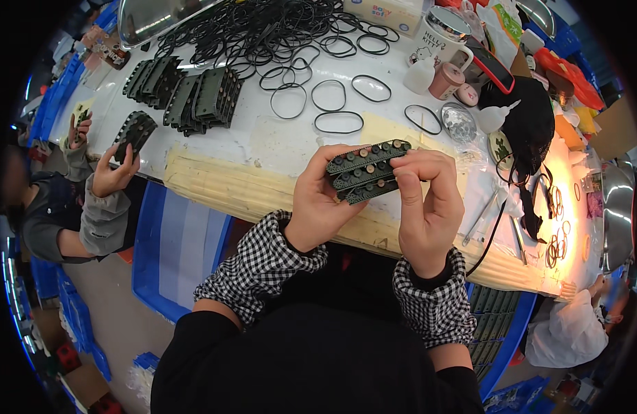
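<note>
Above the table's near edge, my left hand [313, 210] grips a small stack of dark green plastic toy chassis pieces [363, 168], with rows of little round wheels along their sides. My right hand [434, 200] pinches the stack's right end between thumb and fingers; a smaller part there, if any, cannot be made out. Beyond my hands lie loose black rubber bands [339, 123], single rings that lead back to a big tangled heap [256, 34]. More such green pieces [206, 100] stand in rows on the table's left.
At the left a co-worker's hands [115, 169] hold similar green pieces. A mug [439, 45], phone [494, 65], squeeze bottle [498, 116] and clear dish [459, 121] crowd the right. A bright lamp glows there. Blue bins [147, 259] sit below the table edge.
</note>
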The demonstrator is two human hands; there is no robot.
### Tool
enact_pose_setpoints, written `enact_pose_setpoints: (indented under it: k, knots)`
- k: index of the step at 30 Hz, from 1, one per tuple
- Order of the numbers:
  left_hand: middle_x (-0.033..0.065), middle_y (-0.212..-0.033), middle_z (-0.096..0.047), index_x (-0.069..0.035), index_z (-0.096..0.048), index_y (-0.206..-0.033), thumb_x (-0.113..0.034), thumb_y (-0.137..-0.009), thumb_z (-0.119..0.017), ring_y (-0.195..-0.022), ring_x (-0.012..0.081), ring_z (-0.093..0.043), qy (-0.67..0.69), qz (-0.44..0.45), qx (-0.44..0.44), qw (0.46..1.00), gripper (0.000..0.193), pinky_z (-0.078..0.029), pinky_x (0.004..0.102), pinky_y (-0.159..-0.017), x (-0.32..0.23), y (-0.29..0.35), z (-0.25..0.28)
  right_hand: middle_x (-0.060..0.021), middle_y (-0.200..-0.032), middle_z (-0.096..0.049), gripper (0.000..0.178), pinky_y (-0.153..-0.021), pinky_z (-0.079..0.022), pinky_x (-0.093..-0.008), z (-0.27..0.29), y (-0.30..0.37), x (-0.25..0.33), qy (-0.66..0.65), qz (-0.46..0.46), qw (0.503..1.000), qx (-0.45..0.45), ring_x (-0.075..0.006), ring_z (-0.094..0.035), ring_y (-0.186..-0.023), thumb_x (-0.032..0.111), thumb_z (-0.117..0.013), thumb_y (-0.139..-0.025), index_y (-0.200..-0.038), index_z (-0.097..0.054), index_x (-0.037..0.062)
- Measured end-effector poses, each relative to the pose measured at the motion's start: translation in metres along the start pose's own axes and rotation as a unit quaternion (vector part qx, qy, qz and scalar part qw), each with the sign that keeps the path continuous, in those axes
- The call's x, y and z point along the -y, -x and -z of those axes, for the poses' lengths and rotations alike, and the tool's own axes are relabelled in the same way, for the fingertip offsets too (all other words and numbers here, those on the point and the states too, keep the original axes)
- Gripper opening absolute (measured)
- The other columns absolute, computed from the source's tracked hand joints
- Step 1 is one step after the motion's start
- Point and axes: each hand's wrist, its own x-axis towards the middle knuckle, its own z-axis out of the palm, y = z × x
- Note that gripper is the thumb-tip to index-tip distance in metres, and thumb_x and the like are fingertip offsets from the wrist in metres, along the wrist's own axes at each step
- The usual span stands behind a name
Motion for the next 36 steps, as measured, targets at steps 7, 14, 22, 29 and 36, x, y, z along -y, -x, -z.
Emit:
enact_pose_setpoints:
  k: [7, 14, 22, 29, 36]
  knots:
    - [0.0124, -0.123, -0.056, 0.002, -0.043, -0.125, 0.012, -0.079, -0.066, -0.113, 0.0177, -0.059, 0.009, -0.002, -0.004, 1.000, 0.053, -0.051, 0.0311, -0.096, 0.003, 0.000, 0.001, -0.0085, -0.090, -0.067, 0.007, -0.084, -0.046, -0.0346, -0.001, -0.001, 0.001, 0.012, 0.007, 1.000, 0.006, -0.0239, -0.058, -0.090, 0.006, -0.066, -0.087, -0.085, -0.062, 0.0017]
    - [0.0137, -0.125, -0.056, 0.002, -0.043, -0.125, 0.013, -0.079, -0.065, -0.114, 0.0187, -0.059, 0.004, -0.005, -0.002, 1.000, 0.053, -0.051, 0.0314, -0.096, 0.002, 0.000, 0.002, -0.0080, -0.093, -0.063, 0.009, -0.084, -0.044, -0.0283, 0.031, -0.009, -0.014, -0.004, -0.063, 0.991, -0.118, -0.0160, -0.056, -0.091, 0.007, -0.060, -0.094, -0.092, -0.059, -0.0015]
    - [0.0123, -0.123, -0.058, 0.001, -0.045, -0.124, 0.012, -0.078, -0.069, -0.113, 0.0179, -0.059, -0.004, 0.042, 0.041, 0.998, 0.053, -0.050, 0.0306, -0.097, -0.009, 0.000, 0.012, -0.0078, -0.079, -0.060, 0.010, -0.074, -0.041, -0.0383, 0.050, -0.021, -0.038, 0.383, 0.087, 0.920, -0.002, -0.0280, -0.053, -0.082, 0.008, -0.069, -0.084, -0.081, -0.061, 0.0026]
    - [0.0114, -0.120, -0.062, 0.001, -0.052, -0.117, 0.002, -0.076, -0.076, -0.111, 0.0170, -0.060, 0.031, 0.174, 0.241, 0.954, 0.047, -0.049, 0.0314, -0.097, -0.032, -0.011, 0.028, -0.0074, -0.092, -0.064, 0.008, -0.080, -0.045, -0.0280, 0.040, -0.018, 0.013, -0.005, -0.033, 0.999, 0.014, -0.0166, -0.059, -0.085, 0.005, -0.062, -0.092, -0.089, -0.060, -0.0017]
    - [0.0057, -0.111, -0.062, 0.001, -0.053, -0.117, -0.001, -0.078, -0.075, -0.103, 0.0118, -0.060, 0.047, 0.225, 0.343, 0.911, 0.046, -0.050, 0.0275, -0.091, -0.030, -0.007, 0.021, -0.0098, -0.091, -0.064, 0.015, -0.079, -0.054, -0.0264, 0.021, -0.006, 0.025, -0.216, -0.191, 0.948, 0.133, -0.0141, -0.066, -0.087, 0.010, -0.052, -0.100, -0.096, -0.054, -0.0043]
